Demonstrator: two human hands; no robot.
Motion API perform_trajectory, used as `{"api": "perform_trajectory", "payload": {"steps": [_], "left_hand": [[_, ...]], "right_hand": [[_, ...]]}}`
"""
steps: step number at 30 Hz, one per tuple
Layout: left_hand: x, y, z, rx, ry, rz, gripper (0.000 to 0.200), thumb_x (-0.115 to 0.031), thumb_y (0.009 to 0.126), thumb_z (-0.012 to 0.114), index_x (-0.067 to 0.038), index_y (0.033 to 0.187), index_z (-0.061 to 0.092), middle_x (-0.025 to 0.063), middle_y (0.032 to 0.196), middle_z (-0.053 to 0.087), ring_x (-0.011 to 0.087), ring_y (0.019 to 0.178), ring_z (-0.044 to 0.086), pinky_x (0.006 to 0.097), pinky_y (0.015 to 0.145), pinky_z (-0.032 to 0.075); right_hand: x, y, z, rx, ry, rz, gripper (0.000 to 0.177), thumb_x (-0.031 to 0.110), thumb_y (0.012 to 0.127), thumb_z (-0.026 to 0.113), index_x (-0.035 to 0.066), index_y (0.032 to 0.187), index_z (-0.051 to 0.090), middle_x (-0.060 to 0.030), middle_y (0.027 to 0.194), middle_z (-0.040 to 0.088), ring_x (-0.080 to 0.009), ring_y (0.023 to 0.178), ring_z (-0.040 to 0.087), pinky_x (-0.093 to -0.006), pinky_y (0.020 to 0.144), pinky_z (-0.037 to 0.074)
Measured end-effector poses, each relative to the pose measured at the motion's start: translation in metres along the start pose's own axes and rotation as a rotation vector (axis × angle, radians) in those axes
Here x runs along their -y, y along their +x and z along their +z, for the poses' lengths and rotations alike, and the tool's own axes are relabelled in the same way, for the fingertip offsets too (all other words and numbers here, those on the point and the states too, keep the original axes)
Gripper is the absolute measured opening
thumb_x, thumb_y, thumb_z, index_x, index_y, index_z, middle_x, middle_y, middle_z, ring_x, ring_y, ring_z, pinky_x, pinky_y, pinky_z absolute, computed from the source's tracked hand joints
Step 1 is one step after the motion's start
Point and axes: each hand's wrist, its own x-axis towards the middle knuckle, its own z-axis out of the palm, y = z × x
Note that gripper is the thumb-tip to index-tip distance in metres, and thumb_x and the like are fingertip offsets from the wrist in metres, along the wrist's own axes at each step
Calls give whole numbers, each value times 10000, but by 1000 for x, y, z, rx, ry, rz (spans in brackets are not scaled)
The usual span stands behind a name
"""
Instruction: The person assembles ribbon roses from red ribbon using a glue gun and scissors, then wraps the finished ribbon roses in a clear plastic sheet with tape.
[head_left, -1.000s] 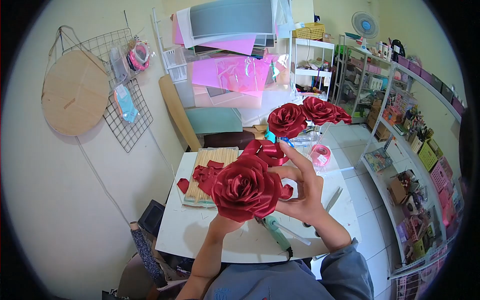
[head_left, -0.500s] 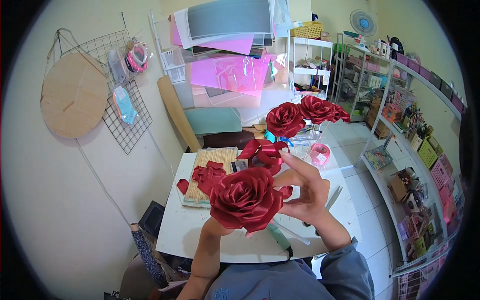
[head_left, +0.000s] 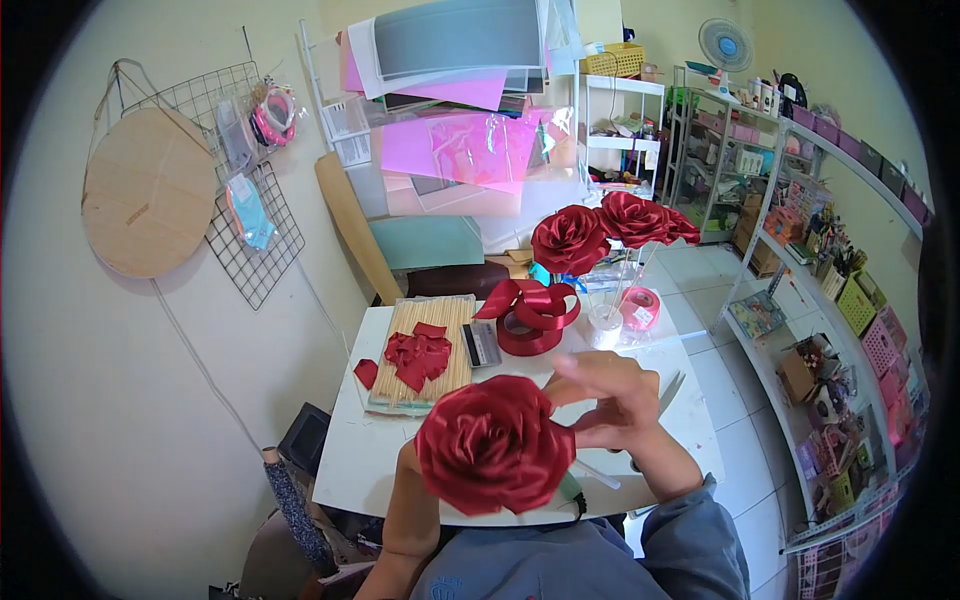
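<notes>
A large dark red satin ribbon rose (head_left: pixel 495 445) is held up over the near edge of the table, its layered petals facing me. Beneath and behind it is my left hand (head_left: pixel 410 462), closed on the rose from below; the bloom hides its fingers. At the flower's right edge, my right hand (head_left: pixel 615 402) has thumb and fingers closed about an outer petal, the index finger raised and slightly blurred. Part of a green glue gun (head_left: pixel 571 488) shows under the rose. Cut red ribbon petals (head_left: pixel 418 355) lie on a bundle of wooden sticks (head_left: pixel 455 325).
Beyond my hands sits a red ribbon roll (head_left: pixel 530 325) beside a grey card-like piece (head_left: pixel 482 345). Finished red roses (head_left: pixel 570 240) stand on sticks in a white cup (head_left: pixel 604 325), near pink tape (head_left: pixel 640 308). Scissors (head_left: pixel 672 390) lie at right. Shelves (head_left: pixel 800 300) line the right side.
The rose has come lower and closer to me, tilting slightly. My right hand has also dropped, its index finger moving down from in front of the ribbon roll, which now shows fully.
</notes>
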Motion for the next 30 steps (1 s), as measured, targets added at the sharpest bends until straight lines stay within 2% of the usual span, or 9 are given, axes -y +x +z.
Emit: {"api": "perform_trajectory", "payload": {"steps": [3,5,12,16,19,28,30], "left_hand": [[-1,-4,1,-17,-7,2,444,-38,672,594,-76,1089,446,76,1151,411,221,1065,378,334,908,281],[-2,-5,2,-25,-8,2,444,-38,672,594,-76,1088,447,76,1150,412,221,1064,379,334,907,282],[-2,-9,4,-50,-8,15,442,-39,672,596,-75,1087,447,77,1145,416,220,1060,382,333,903,286],[-2,-10,5,-61,-7,22,442,-39,672,596,-75,1086,447,77,1143,417,220,1058,384,333,902,288],[-2,-10,4,-75,-5,32,441,-40,671,597,-75,1085,447,77,1141,419,219,1056,386,333,900,289],[0,-6,2,-135,19,114,440,-41,671,598,-74,1083,448,78,1136,423,218,1051,390,333,896,294],[0,-5,0,-156,26,142,440,-41,671,599,-74,1083,448,78,1135,424,218,1050,391,333,895,295]], "right_hand": [[-1,0,-1,40,141,-70,573,86,565,685,-44,1068,445,-87,742,584,-170,554,554,-250,485,430],[2,-1,-5,127,152,-58,532,114,606,698,-75,1031,440,-120,629,570,-232,513,541,-283,460,420],[14,3,-9,181,62,-61,509,91,599,694,15,1042,455,-96,583,537,-205,431,487,-282,401,394],[17,4,-8,143,61,-53,524,59,581,696,22,1043,451,-89,580,531,-194,407,466,-268,386,380],[18,6,-9,188,62,-38,533,28,571,695,22,1044,451,-80,564,522,-186,400,461,-262,376,371],[20,6,-7,155,12,-56,509,43,579,691,12,1037,471,-80,575,548,-181,431,503,-261,407,398],[20,5,-6,185,58,31,532,21,585,685,2,1064,456,-83,598,566,-189,502,552,-264,475,432]]}}
